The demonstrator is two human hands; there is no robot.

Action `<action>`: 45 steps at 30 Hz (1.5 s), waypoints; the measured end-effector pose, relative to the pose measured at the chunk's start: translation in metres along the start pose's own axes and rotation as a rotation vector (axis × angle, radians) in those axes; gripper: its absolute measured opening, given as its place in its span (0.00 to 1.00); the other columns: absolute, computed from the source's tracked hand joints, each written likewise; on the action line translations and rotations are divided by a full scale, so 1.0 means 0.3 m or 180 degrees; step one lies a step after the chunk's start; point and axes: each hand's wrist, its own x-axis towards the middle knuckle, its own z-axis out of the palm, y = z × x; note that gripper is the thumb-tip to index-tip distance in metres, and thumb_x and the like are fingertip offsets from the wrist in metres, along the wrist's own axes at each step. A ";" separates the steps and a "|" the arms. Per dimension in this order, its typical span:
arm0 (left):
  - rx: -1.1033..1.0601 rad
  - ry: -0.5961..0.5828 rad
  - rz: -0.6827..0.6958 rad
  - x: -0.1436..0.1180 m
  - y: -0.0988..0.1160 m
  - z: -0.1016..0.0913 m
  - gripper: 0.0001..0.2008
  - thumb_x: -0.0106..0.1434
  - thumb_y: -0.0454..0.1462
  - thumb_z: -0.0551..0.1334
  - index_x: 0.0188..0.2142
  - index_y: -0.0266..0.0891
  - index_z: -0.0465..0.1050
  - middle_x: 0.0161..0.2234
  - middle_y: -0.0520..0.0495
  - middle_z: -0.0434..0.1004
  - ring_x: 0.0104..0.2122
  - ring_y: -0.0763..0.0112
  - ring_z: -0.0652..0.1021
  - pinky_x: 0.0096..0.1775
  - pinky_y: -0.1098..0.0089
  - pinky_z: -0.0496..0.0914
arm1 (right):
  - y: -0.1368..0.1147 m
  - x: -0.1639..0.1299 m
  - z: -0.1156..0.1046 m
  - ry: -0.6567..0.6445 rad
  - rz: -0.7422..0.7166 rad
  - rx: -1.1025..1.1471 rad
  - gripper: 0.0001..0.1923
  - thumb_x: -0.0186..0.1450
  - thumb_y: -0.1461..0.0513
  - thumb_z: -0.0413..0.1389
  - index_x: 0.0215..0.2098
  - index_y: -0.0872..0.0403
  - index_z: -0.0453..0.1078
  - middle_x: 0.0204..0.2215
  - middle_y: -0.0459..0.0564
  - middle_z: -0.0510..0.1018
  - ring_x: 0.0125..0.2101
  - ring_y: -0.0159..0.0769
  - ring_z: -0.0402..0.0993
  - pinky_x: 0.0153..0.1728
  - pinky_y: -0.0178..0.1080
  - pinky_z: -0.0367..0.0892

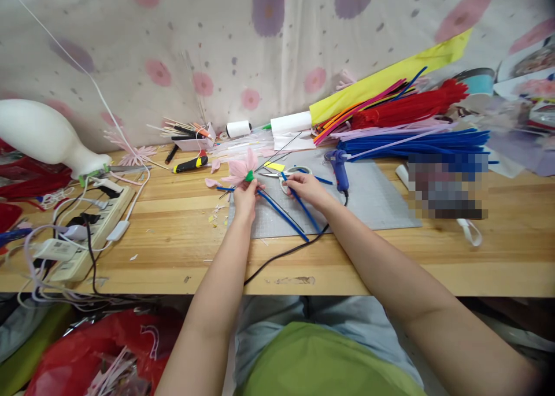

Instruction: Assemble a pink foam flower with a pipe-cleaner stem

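The left hand (245,198) is pinching a pink pipe-cleaner flower (243,168) at its green base, grip closed on it, holding it just above the far left corner of the grey cutting mat (381,202), near the middle of the counter (173,234). The right hand (306,189) is closing its grip around a blue pipe cleaner (303,206) that is slanting toward the counter's near edge; beside it a second blue pipe cleaner (281,211) is running from the flower's base.

To do this well, I judge that the left hand should be keeping the flower's base pinched firmly so the petals are not twisting, while the right is feeding the blue stem tight against it, each turn sitting snug with no gap.

Counting: one flower, two blue stems in hand, one pair of scissors (291,171) lying just beyond the right hand, one blue glue gun (338,166) resting on the mat's far edge, one white thread spool (238,129) toward the counter's far edge, one power strip (93,229) at the left end.
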 end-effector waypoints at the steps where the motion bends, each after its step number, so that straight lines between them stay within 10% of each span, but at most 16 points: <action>1: -0.0047 0.0032 0.0074 0.006 0.000 -0.003 0.06 0.53 0.34 0.64 0.28 0.36 0.66 0.23 0.55 0.70 0.23 0.78 0.75 0.28 0.77 0.68 | 0.005 0.002 -0.003 0.0048 -0.0178 -0.0280 0.05 0.60 0.64 0.52 0.27 0.55 0.67 0.18 0.43 0.71 0.17 0.26 0.63 0.20 0.30 0.58; 7: -0.0062 0.0084 0.0221 0.039 -0.006 -0.028 0.07 0.53 0.36 0.64 0.28 0.38 0.67 0.24 0.55 0.71 0.24 0.77 0.75 0.30 0.74 0.69 | 0.042 0.005 0.001 0.0411 -0.0963 -0.2056 0.09 0.62 0.60 0.49 0.32 0.53 0.71 0.30 0.49 0.78 0.31 0.34 0.71 0.31 0.35 0.60; 14: 0.0124 0.0062 0.0658 0.051 -0.005 -0.031 0.09 0.47 0.32 0.68 0.25 0.36 0.67 0.21 0.55 0.70 0.24 0.79 0.72 0.33 0.76 0.66 | 0.034 -0.019 0.021 0.0542 -0.0815 -0.2047 0.11 0.62 0.59 0.51 0.42 0.50 0.69 0.34 0.46 0.79 0.33 0.34 0.73 0.32 0.34 0.61; 22: -0.0313 -0.0455 0.0156 0.016 0.021 -0.037 0.11 0.46 0.34 0.69 0.26 0.36 0.67 0.22 0.55 0.70 0.24 0.78 0.72 0.34 0.70 0.70 | 0.033 -0.021 0.027 0.0567 -0.1255 -0.2205 0.12 0.60 0.59 0.55 0.41 0.53 0.70 0.37 0.49 0.78 0.40 0.36 0.71 0.39 0.37 0.63; 27: -0.0491 -0.0381 -0.0102 -0.004 0.039 -0.032 0.09 0.50 0.33 0.67 0.27 0.36 0.67 0.23 0.56 0.70 0.21 0.83 0.70 0.28 0.77 0.69 | -0.030 -0.062 -0.165 0.0456 -0.0771 -0.1789 0.13 0.58 0.56 0.56 0.40 0.54 0.71 0.37 0.50 0.78 0.32 0.33 0.72 0.34 0.35 0.64; 31: -0.0387 -0.0450 -0.0238 -0.023 0.042 -0.019 0.08 0.52 0.35 0.66 0.29 0.36 0.68 0.21 0.57 0.69 0.18 0.85 0.69 0.21 0.81 0.64 | -0.056 -0.094 -0.389 -0.0110 0.0540 -0.2341 0.18 0.57 0.48 0.56 0.24 0.55 0.71 0.25 0.51 0.77 0.26 0.35 0.71 0.27 0.36 0.62; 37: -0.0306 -0.0715 -0.0396 -0.046 0.027 -0.010 0.06 0.52 0.34 0.66 0.30 0.35 0.70 0.22 0.56 0.70 0.18 0.85 0.69 0.18 0.81 0.60 | 0.052 -0.012 -0.448 0.0996 0.0480 -0.3120 0.27 0.50 0.42 0.58 0.31 0.56 0.71 0.30 0.57 0.77 0.31 0.43 0.72 0.29 0.38 0.62; 45: -0.0759 -0.1024 -0.0832 -0.044 0.038 -0.016 0.08 0.52 0.26 0.61 0.32 0.35 0.72 0.25 0.54 0.71 0.20 0.87 0.69 0.19 0.85 0.59 | 0.141 0.056 -0.326 0.1827 -0.0021 -0.0984 0.19 0.57 0.53 0.54 0.41 0.57 0.68 0.37 0.57 0.76 0.36 0.39 0.73 0.32 0.37 0.65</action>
